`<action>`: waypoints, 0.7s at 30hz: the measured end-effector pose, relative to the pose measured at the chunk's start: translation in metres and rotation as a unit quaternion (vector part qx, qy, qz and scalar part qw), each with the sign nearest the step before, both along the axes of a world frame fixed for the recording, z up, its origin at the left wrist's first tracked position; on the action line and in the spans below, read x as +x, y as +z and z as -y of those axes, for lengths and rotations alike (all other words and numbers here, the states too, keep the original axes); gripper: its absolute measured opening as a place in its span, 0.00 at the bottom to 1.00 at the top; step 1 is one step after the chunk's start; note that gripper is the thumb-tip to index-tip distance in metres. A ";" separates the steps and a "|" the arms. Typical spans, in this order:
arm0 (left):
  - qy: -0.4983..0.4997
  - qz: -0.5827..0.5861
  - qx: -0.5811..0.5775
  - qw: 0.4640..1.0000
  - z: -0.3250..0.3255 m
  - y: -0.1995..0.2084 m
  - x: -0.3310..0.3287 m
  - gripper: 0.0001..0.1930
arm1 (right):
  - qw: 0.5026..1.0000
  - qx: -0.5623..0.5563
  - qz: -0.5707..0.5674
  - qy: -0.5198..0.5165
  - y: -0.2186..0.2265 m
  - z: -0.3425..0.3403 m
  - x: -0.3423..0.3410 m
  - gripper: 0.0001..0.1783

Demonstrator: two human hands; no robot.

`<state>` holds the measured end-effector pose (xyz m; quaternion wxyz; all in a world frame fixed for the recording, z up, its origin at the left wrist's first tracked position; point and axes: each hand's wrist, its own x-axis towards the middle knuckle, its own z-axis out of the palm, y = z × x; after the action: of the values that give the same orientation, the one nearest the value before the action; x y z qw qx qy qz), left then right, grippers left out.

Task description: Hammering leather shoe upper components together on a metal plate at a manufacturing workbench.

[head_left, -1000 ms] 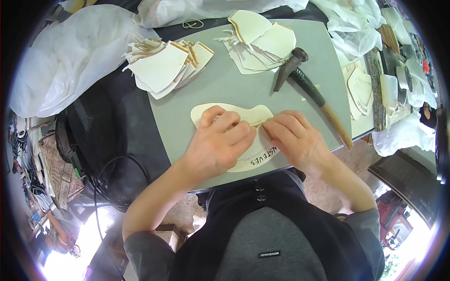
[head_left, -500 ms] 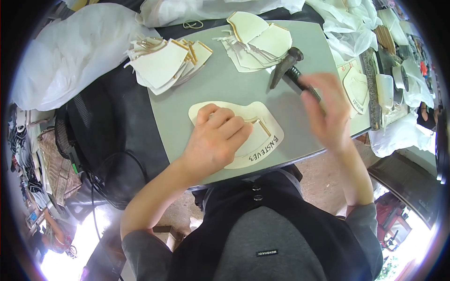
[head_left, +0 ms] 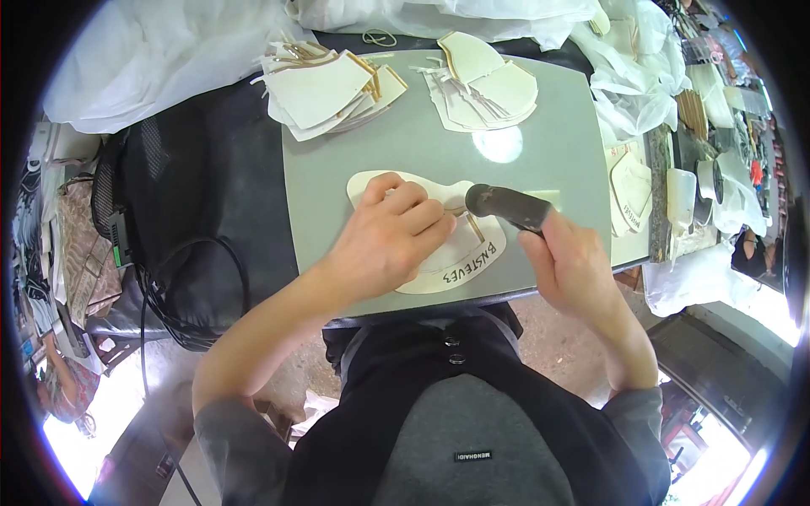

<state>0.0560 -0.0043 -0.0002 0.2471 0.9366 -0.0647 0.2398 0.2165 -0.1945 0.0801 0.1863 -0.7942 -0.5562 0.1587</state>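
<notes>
A white template (head_left: 428, 279) with rounded ends and dark handwriting lies flat near the front of the grey board (head_left: 371, 160). On it rests a white cut piece (head_left: 451, 244) with a tan strip along one edge, partly hidden by my left hand (head_left: 390, 236). Bent fingers of that hand are closed and press down on the piece by the strip. My right hand (head_left: 575, 268) is wrapped around the handle of a hammer (head_left: 508, 206). The hammer's dark head is over the template's right part, close to my left fingertips; whether it touches the piece cannot be seen.
Two stacks of white cut pieces with tan edges, a left stack (head_left: 316, 93) and a right stack (head_left: 485, 88), lie at the board's far side. Other templates (head_left: 631, 192) lie at the right. White plastic bags (head_left: 169, 67) surround the back; a black cable (head_left: 202, 244) coils at left.
My right hand has taken hold of the hammer, which lay by the right stack, and brought it down over the template. My left hand stays on the piece.
</notes>
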 end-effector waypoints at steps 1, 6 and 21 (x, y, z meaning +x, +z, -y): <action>0.001 -0.001 0.000 1.000 0.001 0.001 0.001 0.18 | 1.000 0.000 -0.001 0.001 -0.001 0.001 -0.001 0.13; -0.001 -0.009 0.001 1.000 0.002 0.001 0.003 0.17 | 0.995 -0.081 0.044 0.025 -0.012 0.001 -0.004 0.15; -0.003 -0.013 -0.032 0.999 -0.004 0.004 -0.004 0.19 | 0.999 0.032 0.031 0.029 -0.005 0.000 -0.006 0.17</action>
<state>0.0520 -0.0001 0.0042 0.2790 0.9310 -0.0564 0.2287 0.2103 -0.1945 0.0752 0.1894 -0.7758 -0.5896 0.1211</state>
